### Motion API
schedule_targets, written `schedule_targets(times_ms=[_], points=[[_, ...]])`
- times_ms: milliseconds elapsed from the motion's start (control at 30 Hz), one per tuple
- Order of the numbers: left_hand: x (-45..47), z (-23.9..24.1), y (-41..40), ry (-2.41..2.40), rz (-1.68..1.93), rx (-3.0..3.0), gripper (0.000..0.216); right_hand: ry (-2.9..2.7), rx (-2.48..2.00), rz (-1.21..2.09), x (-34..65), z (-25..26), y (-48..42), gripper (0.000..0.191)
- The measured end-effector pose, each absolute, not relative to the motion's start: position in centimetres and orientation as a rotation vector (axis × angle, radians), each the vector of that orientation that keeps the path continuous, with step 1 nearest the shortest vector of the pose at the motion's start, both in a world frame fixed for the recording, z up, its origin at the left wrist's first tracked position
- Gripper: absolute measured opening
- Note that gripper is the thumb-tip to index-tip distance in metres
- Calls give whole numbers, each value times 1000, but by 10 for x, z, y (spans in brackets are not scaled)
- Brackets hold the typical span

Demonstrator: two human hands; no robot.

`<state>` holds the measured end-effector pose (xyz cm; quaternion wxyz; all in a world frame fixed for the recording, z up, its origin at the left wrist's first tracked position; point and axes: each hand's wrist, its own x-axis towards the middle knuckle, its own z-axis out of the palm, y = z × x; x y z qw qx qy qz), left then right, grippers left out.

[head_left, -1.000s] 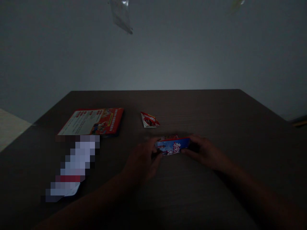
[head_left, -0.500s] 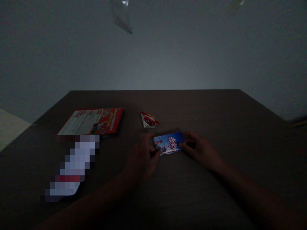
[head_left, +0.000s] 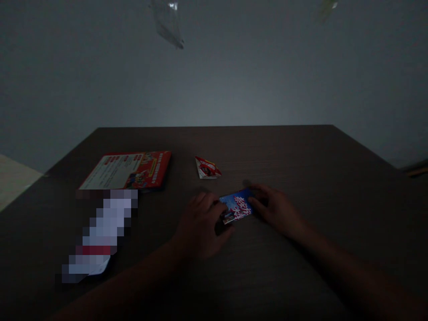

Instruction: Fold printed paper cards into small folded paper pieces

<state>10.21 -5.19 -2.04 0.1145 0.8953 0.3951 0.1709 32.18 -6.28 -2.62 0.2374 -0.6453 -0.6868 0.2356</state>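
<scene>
A small folded blue paper with white lettering lies on the dark table between my hands. My left hand grips its left edge, fingers curled over it. At the paper's right edge my right hand pinches it with fingers pressed together. The light is dim, so the fingertips show only in part.
A small folded red and white paper shape lies just beyond my hands. At the left are a red printed leaflet and, nearer, a blurred white sheet. Clear plastic hangs on the wall above.
The blue paper went from standing on edge to lying flatter and now looks smaller, turned slightly. Both hands have stayed on it and closed in.
</scene>
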Motion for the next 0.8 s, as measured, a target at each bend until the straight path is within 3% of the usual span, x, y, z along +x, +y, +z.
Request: schedule_targets(times_ms=[267, 500, 700, 800], points=[[103, -15, -50, 876, 520, 2717, 29, -1769, -1758, 824, 330, -27, -65, 32], [102, -18, -44, 615, 701, 2768, 25, -1530, -1650, 1236, 336, -16, -68, 26], [106, -22, -44, 482, 1105, 2187, 14, -1310, -1496, 1599, 337, -6, -73, 33], [109, -18, -48, 618, 1124, 1849, 9, -1346, -1427, 1653, 336, -8, -75, 33]])
